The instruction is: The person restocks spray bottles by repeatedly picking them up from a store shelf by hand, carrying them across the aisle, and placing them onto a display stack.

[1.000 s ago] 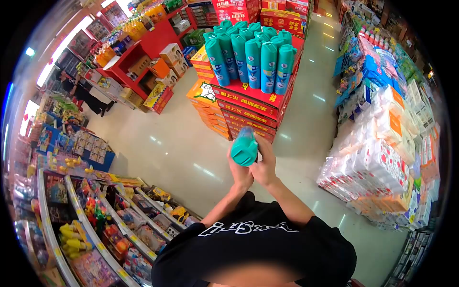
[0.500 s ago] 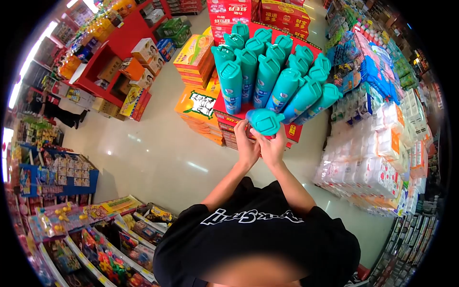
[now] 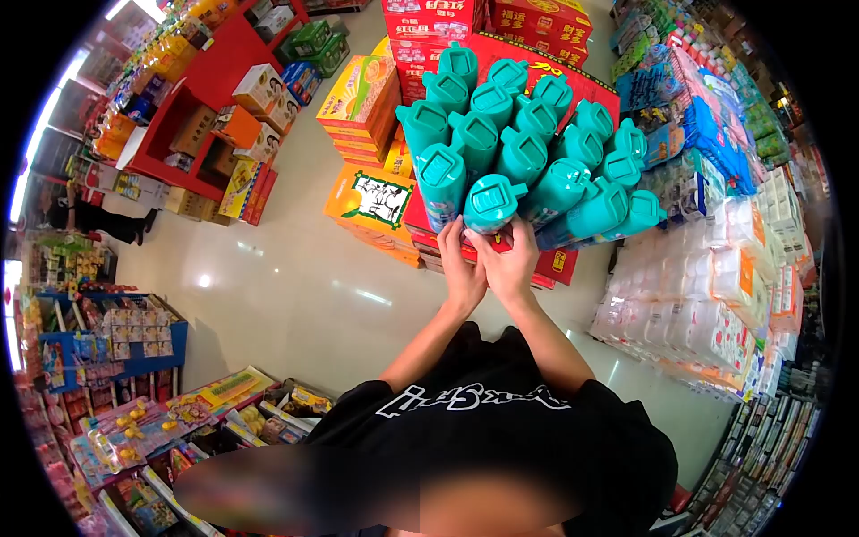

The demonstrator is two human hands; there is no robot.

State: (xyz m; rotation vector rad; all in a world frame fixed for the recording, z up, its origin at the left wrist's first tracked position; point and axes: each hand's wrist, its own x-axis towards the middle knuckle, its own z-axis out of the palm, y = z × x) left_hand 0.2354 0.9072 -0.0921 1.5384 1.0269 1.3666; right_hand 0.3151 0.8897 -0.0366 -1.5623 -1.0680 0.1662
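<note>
A tall can with a teal cap (image 3: 491, 204), like a spray can, stands between my hands at the front of a cluster of similar cans. My left hand (image 3: 463, 274) grips its near left side, fingers pressed against it. On the other side, my right hand (image 3: 512, 267) holds it with the thumb in front. The can's lower body is mostly hidden behind my fingers. Just behind it are several matching teal cans (image 3: 522, 154), packed upright, with some at the right tilted outward. They rest on red boxes (image 3: 561, 261).
Orange cartons (image 3: 365, 201) are stacked left of the cans. Red boxes (image 3: 429, 27) rise behind. Wrapped paper packs (image 3: 689, 331) line the right side. Toy shelves (image 3: 148, 438) sit at lower left, and a red display stand (image 3: 192, 89) is at upper left. A person's legs (image 3: 112, 221) show far left.
My hands and the held can have moved forward, closer against the cluster. The view has shifted, so the cans appear larger and seen more from above.
</note>
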